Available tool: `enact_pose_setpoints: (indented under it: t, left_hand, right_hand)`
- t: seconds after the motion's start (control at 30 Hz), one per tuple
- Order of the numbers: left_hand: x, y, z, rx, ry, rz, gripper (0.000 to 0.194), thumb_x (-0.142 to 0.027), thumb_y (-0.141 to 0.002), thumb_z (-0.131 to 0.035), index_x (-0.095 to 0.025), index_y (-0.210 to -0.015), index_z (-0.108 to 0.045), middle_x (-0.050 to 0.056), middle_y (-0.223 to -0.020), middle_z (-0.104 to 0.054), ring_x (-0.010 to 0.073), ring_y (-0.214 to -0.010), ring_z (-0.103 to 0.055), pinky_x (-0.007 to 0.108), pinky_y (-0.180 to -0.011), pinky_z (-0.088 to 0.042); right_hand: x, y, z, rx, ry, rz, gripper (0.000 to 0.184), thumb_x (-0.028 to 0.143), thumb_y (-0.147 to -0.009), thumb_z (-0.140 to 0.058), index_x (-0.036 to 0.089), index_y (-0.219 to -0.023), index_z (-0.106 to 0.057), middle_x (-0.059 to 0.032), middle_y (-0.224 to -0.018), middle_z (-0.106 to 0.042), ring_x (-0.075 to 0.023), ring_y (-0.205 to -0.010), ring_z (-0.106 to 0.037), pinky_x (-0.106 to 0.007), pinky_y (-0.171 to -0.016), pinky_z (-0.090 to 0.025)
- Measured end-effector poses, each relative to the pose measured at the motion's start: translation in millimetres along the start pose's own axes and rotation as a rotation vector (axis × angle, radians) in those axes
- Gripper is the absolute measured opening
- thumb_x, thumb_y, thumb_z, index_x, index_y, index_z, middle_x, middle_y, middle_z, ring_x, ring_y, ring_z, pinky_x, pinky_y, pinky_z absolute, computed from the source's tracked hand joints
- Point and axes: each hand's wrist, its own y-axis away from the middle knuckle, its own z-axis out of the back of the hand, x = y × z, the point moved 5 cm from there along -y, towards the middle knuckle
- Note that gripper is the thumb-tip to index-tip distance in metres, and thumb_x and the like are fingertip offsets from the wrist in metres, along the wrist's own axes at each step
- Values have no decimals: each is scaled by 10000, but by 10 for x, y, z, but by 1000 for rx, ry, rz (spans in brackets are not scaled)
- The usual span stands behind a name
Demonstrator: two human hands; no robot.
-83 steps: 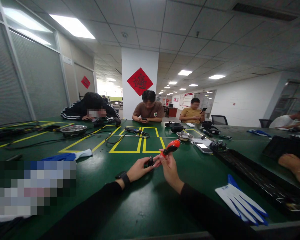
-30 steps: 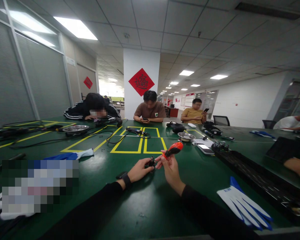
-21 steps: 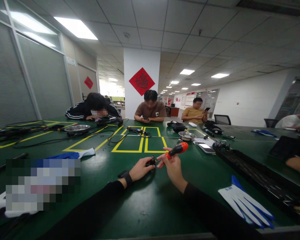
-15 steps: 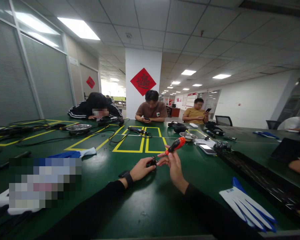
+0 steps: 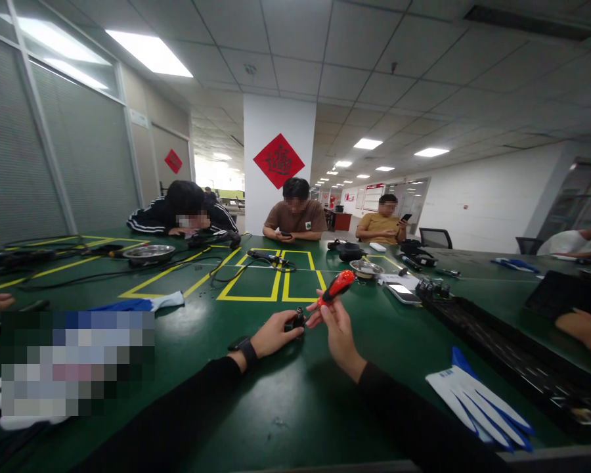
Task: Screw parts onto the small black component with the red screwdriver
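Observation:
My left hand (image 5: pixel 274 334) rests on the green table (image 5: pixel 285 401) with its fingers pinched round a small black part (image 5: pixel 298 321). My right hand (image 5: pixel 335 328) is closed on a screwdriver with a red and black handle (image 5: pixel 337 287). The handle slants up to the right and the tip points down at the small black part. Both arms wear black sleeves, and a black band sits on my left wrist.
White and blue gloves (image 5: pixel 477 401) lie at the right, another glove (image 5: pixel 142 304) at the left. A long black tray (image 5: pixel 512 358) runs along the right, near a phone (image 5: pixel 400 292). Metal bowls (image 5: pixel 149 253), cables and yellow tape boxes lie farther off. Several people sit round the table.
My hands stay together at the small black part. The screwdriver handle has wobbled a little in its tilt. A person's hand has come into view at the far left edge.

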Motion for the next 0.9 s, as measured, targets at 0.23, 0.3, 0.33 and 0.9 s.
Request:
enact_pose_setpoints:
  t: [0.23, 0.3, 0.33, 0.9]
  left_hand:
    - [-27, -2, 5, 3, -17, -6, 226, -316, -770, -540, -146, -906, -602, 39, -860, -637, 165, -767, -565, 253, -705, -429]
    - [-17, -3, 5, 4, -20, 4, 221, -320, -765, -547, -147, -892, -601, 37, -852, -634, 164, -762, -562, 253, -699, -429]
    - [-13, -3, 4, 7, -18, 8, 222, -321, -763, -550, -147, -891, -600, 36, -851, -633, 163, -761, -560, 253, -696, -429]
    - [-28, -5, 6, 0, 78, 46, 231, -292, -766, -535, -159, -935, -619, 37, -889, -645, 173, -812, -574, 258, -744, -431]
  right_hand:
    - [-9, 11, -21, 5, 63, 22, 240, 284, -855, -464, 204, -1080, -442, -29, -837, -618, -113, -563, -598, -265, -560, -512]
    - [-2, 10, -13, -2, 58, 32, 226, 282, -857, -460, 208, -1069, -433, -26, -837, -619, -112, -561, -598, -261, -554, -511]
    - [-1, 10, -11, -2, 56, 33, 224, 281, -857, -460, 209, -1067, -432, -26, -838, -621, -112, -562, -599, -259, -554, -511]
    - [-34, -22, 70, -93, -61, -39, 305, 290, -795, -560, 218, -1029, -378, 2, -748, -641, -112, -473, -601, -239, -471, -504]
